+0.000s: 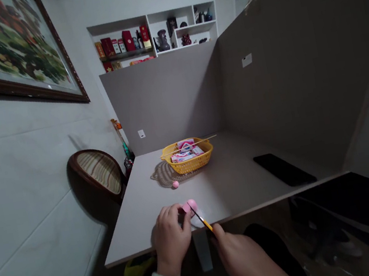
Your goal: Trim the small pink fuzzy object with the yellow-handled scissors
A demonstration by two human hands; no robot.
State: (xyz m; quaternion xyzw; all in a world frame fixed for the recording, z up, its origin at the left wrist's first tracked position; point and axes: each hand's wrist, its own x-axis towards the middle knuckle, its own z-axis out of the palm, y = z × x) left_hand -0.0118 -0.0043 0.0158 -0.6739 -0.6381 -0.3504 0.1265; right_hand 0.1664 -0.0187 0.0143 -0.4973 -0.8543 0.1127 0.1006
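Note:
My left hand (172, 239) pinches a small pink soft lump (190, 206) near the front edge of the grey table (235, 181). My right hand (244, 260) grips a thin tool with an orange handle and dark tip (202, 219), and the tip touches the pink lump. A second small pink ball (175, 184) lies on the table further back, by a round woven mat (164, 175). Bracelets circle my left wrist.
A yellow basket (189, 162) with pink and white packets and a long stick across it sits mid-table on the mat. A black phone (284, 169) lies at the right. Grey partition walls enclose the back and right. A brown chair (96, 175) stands at the left.

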